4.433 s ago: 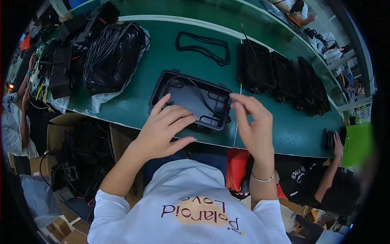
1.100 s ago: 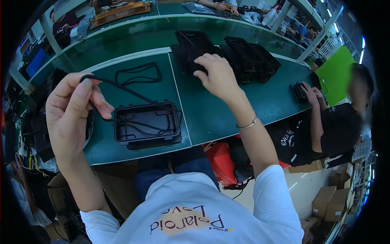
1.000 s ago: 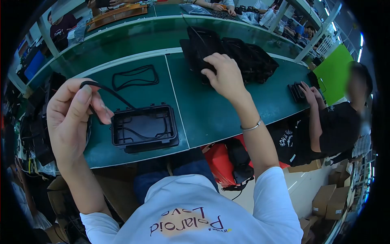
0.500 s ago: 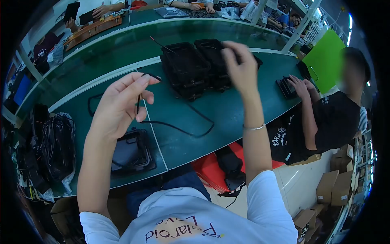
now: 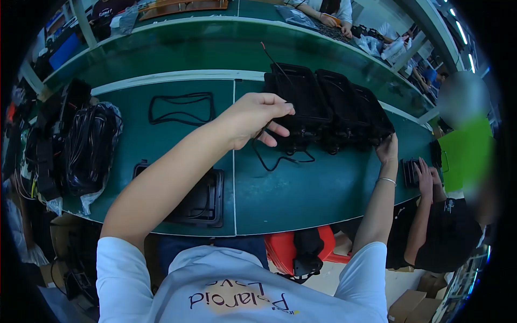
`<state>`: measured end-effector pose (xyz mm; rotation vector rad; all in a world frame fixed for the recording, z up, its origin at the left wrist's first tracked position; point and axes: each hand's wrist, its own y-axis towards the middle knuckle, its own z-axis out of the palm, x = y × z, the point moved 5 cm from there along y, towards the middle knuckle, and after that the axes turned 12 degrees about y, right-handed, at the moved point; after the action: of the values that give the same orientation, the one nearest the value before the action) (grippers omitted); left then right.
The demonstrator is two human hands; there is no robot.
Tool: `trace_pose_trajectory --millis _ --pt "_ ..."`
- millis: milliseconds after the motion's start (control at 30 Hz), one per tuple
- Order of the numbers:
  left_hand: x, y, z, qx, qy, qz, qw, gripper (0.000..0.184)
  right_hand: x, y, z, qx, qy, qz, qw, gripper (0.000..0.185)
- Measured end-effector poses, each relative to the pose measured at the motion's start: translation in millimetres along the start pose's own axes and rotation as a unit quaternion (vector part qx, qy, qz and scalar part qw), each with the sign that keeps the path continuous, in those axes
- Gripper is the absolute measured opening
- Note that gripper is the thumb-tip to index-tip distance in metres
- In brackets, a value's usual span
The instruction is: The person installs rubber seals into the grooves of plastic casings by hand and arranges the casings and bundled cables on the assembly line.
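Observation:
My left hand (image 5: 261, 119) pinches a thin black cable (image 5: 276, 168), above the near left corner of a row of black plastic cases. The cable hangs below the fingers and bends along the table. In the row stand a left case (image 5: 309, 103), a middle case (image 5: 344, 99) and a right case (image 5: 375, 116), side by side. Gripping the right case's near end is my right hand (image 5: 388, 149), its fingers partly hidden. A thin wire (image 5: 276, 62) with a reddish tip sticks up from the left case. My left forearm partly covers another open black case (image 5: 216, 196).
A black rectangular loop (image 5: 183, 96) lies on the green table (image 5: 264, 204). Bagged black cables (image 5: 89, 151) are piled at the left. At the right, a co-worker's hands (image 5: 425, 177) rest on a small black part (image 5: 411, 173). A red stool (image 5: 280, 250) stands below the table edge.
My left hand has moved right with the cable, up to the row of cases. My right hand has gone from above the cases to their right end. The view has shifted.

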<state>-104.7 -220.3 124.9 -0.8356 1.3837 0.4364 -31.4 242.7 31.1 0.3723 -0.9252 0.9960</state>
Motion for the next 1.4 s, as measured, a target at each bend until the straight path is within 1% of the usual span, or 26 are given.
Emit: trace_pose_trajectory --millis 100,167,300,367,400,433,467,500,533,600,633,667,700,733,767,833,867,900,967,1000,1067,1133,1267,1333,1367,1400 --pt "1.4 -4.4 -17.9 -0.013 -0.01 0.004 1.0 0.029 -17.6 -1.0 6.3 -0.028 -0.013 -0.013 0.999 0.05" --pt "0.4 -15.6 -36.1 -0.043 -0.007 0.006 0.999 0.031 -31.8 -7.0 26.3 0.028 -0.045 -0.015 0.999 0.048" --pt "9.6 -30.4 -74.8 -0.077 -0.016 -0.001 0.997 0.033 -59.2 -15.6 55.0 0.08 -0.022 -0.017 0.996 0.049" --pt "10.7 -38.0 -83.0 -0.082 -0.039 0.012 0.996 0.034 -54.2 -29.2 68.6 -0.031 0.008 -0.056 0.998 0.047" --pt "8.5 -43.9 -83.6 -0.087 -0.025 0.017 0.996 0.034 -40.0 -40.9 76.2 -0.078 -0.053 -0.143 0.985 0.046" --pt "4.0 -53.2 -80.2 -0.088 -0.028 0.017 0.996 0.034 -22.5 -58.1 85.6 -0.125 -0.115 -0.229 0.958 0.045" --pt "-7.1 -67.5 -76.0 -0.122 0.04 0.053 0.99 0.034 -8.5 -82.9 109.9 -0.107 -0.138 -0.316 0.933 0.042" --pt "-18.3 -82.6 -71.0 -0.154 0.108 0.087 0.978 0.033 -3.3 -108.5 143.8 -0.03 -0.136 -0.336 0.931 0.041" --pt "-28.2 -97.6 -64.9 -0.173 0.135 0.132 0.967 0.031 -3.3 -139.0 180.7 0.046 -0.133 -0.354 0.925 0.041" --pt "-46.5 -123.7 -53.3 -0.174 0.143 0.193 0.955 0.029 -33.9 -208.4 269.3 0.245 -0.132 -0.268 0.922 0.043" --pt "-52.4 -132.7 -48.8 -0.165 0.132 0.217 0.953 0.027 -56.7 -236.7 301.5 0.325 -0.151 -0.205 0.911 0.053" --pt "-55.3 -140.3 -47.7 -0.162 0.131 0.216 0.954 0.027 -80.5 -258.8 322.1 0.391 -0.169 -0.162 0.89 0.064" --pt "-60.3 -149.0 -45.1 -0.128 0.114 0.253 0.952 0.026 -100.7 -271.1 333.9 0.424 -0.186 -0.117 0.878 0.074" --pt "-63.1 -157.2 -43.9 -0.095 0.097 0.289 0.948 0.025 -113.3 -280.2 343.2 0.425 -0.193 -0.126 0.875 0.059" --pt "-63.6 -166.2 -47.6 -0.113 0.097 0.316 0.937 0.022 -114.3 -281.2 342.5 0.427 -0.191 -0.127 0.875 0.059" --pt "-58.2 -177.9 -61.9 -0.126 0.109 0.301 0.939 0.022 -128.8 -280.1 342.8 0.459 -0.164 0.037 0.872 0.038" --pt "-54.2 -183.1 -70.5 -0.136 0.117 0.285 0.941 0.022 -128.3 -283.1 342.2 0.425 -0.138 -0.003 0.894 0.024" --pt "-48.0 -185.6 -79.6 -0.151 0.133 0.249 0.947 0.022 -129.2 -280.6 337.4 0.403 -0.136 -0.007 0.905 0.024" --pt "-28.7 -184.2 -97.4 -0.098 0.091 0.208 0.969 0.021 -129.3 -270.9 327.9 0.37 -0.123 -0.025 0.921 0.024" --pt "-21.9 -183.4 -101.6 -0.08 0.061 0.201 0.974 0.022 -128.3 -270.8 330.0 0.376 -0.119 -0.026 0.919 0.024" --pt "-13.3 -182.9 -104.6 -0.068 0.052 0.2 0.976 0.023 -129.3 -269.7 326.6 0.337 -0.148 -0.016 0.93 0.023" --pt "-12.8 -185.8 -100.1 -0.053 0.041 0.195 0.978 0.027 -129.1 -270.5 329.1 0.335 -0.156 -0.025 0.929 0.023" --pt "-20.1 -195.6 -93.1 -0.053 0.052 0.213 0.974 0.025 -124.3 -275.8 333.0 0.334 -0.187 -0.022 0.924 0.022" --pt "-22.0 -205.3 -93.5 -0.126 0.129 0.208 0.961 0.024 -122.7 -277.4 329.8 0.334 -0.192 -0.019 0.923 0.022" --pt "-20.0 -209.7 -90.6 -0.124 0.124 0.202 0.964 0.024 -120.8 -279.2 327.4 0.349 -0.203 -0.041 0.914 0.022" --pt "-23.5 -220.7 -90.8 -0.197 0.178 0.261 0.928 0.023 -119.5 -282.0 323.1 0.363 -0.214 -0.058 0.905 0.023"
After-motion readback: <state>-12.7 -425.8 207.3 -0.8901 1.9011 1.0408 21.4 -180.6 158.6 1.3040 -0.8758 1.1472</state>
